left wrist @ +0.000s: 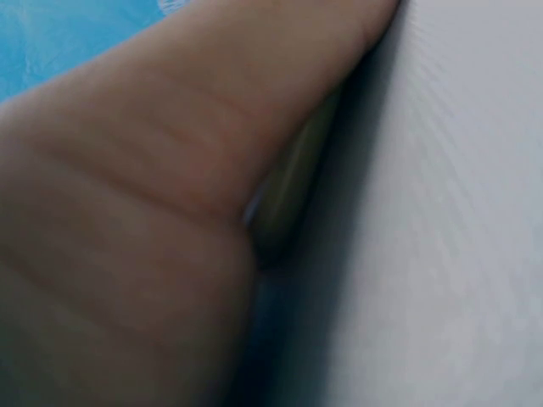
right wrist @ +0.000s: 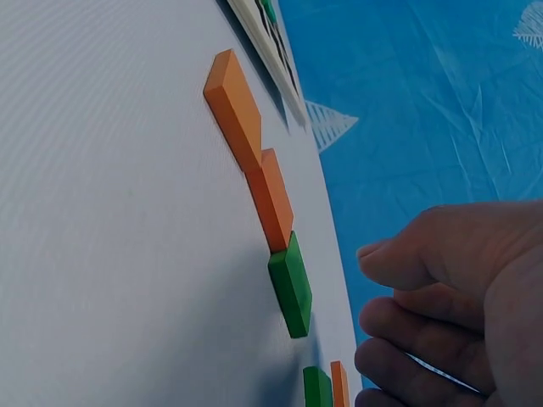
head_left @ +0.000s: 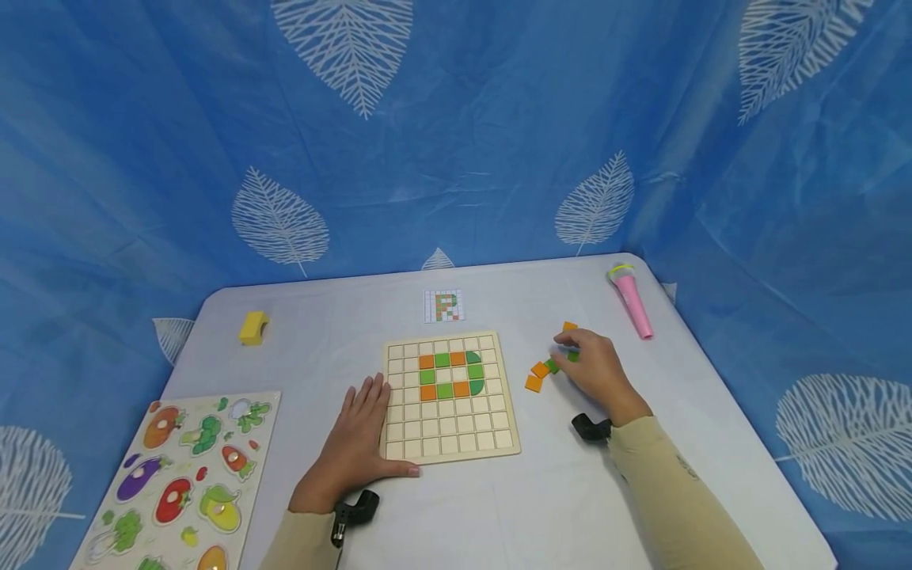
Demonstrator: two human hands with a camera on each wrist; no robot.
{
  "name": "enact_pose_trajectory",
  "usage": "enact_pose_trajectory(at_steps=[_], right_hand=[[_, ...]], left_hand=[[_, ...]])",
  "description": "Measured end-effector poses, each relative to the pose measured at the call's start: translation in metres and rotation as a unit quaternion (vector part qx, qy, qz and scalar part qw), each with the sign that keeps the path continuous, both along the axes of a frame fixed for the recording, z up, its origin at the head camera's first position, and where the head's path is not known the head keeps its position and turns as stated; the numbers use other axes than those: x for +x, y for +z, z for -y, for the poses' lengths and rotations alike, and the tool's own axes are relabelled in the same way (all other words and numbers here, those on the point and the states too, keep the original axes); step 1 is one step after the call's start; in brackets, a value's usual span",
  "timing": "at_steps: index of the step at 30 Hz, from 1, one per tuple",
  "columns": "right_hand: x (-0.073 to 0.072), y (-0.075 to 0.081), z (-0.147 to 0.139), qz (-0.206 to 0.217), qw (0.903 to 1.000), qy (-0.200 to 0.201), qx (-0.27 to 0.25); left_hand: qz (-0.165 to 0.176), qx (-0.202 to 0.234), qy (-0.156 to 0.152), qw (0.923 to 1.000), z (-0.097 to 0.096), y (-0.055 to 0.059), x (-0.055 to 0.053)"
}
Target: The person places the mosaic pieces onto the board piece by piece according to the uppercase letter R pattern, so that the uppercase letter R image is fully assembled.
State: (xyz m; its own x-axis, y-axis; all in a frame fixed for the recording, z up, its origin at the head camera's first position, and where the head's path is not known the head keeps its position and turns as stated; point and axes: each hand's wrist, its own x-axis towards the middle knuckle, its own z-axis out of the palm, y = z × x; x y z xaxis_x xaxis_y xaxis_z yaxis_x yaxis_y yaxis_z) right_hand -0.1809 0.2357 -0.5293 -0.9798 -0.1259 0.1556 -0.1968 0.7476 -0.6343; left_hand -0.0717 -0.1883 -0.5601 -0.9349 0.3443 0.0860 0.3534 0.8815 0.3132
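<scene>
My left hand (head_left: 356,447) rests at the left edge of a wooden grid board (head_left: 449,435), its fingers along the side and the thumb by the lower corner. Orange and green tiles on the board form a closed ring, with two rounded green pieces on its right. To the right of the board, my right hand (head_left: 598,368) hovers over loose tiles, thumb and fingers apart with nothing seen between them. In the right wrist view, two orange tiles (right wrist: 270,202) and a green tile (right wrist: 291,288) form a line; another green tile (right wrist: 317,388) lies nearer the fingertips.
Behind the board lies a small pattern card (head_left: 444,305) with a coloured letter R. A pink toy microphone (head_left: 634,305) is at the back right, a yellow block (head_left: 252,328) at the back left. A vegetable puzzle board (head_left: 192,408) takes up the front left.
</scene>
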Motion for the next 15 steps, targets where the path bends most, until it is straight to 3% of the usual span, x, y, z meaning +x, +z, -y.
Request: enact_pose_trajectory(at_steps=[15], right_hand=[[0.007,-0.003,-0.020,-0.002,0.9999,-0.005,0.010]], left_hand=[[0.006,-0.017,-0.001,0.9998,-0.001,0.003,0.000]])
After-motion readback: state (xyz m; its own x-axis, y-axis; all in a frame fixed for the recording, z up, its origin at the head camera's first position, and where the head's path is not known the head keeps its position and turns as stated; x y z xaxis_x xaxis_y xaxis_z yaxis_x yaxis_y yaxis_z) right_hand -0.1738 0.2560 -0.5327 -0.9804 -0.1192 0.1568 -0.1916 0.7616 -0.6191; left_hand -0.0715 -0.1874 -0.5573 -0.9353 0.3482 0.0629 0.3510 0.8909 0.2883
